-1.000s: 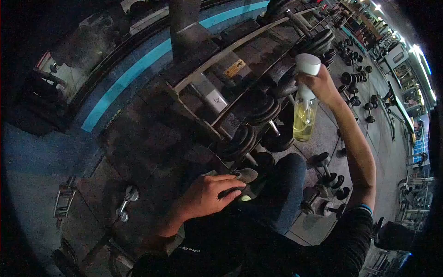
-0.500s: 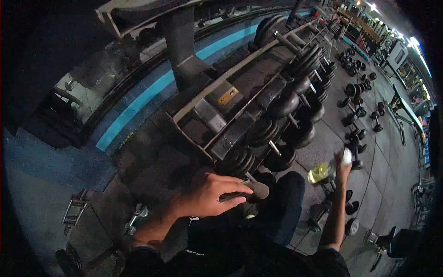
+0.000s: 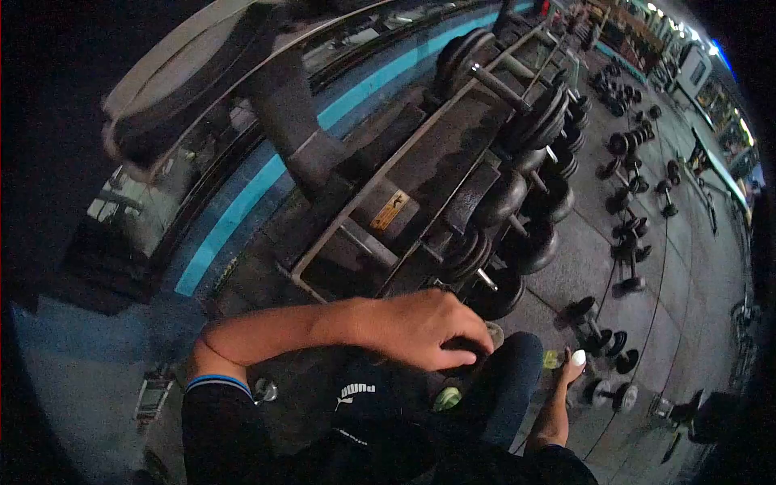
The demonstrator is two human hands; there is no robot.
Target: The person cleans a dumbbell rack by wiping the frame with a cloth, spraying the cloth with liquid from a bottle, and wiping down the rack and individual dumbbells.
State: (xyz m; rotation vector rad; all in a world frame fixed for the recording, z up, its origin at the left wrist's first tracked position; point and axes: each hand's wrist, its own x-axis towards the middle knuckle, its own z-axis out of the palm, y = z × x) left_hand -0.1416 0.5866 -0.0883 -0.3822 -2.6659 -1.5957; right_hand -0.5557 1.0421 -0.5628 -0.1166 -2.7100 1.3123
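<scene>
My left hand is in front of my body, fingers curled. A greyish, cloth-like piece shows just past the fingertips; most of it is hidden. Lower right, my right hand is closed around a bottle of yellow-green liquid. The white top of that bottle sticks up above my fingers. Beyond my left hand stands a dumbbell rack with black dumbbells along its right side. Close to the hand are a round-plated dumbbell and its bright metal end.
Several dumbbells lie in rows on the tiled floor at right, one pair near my right hand. A padded bench hangs over the upper left. My bent knee is between my hands. A blue stripe runs along the wall base.
My left hand has moved right and its forearm now lies more level. My right hand has come down and closer to me with the bottle. The view has shifted slightly.
</scene>
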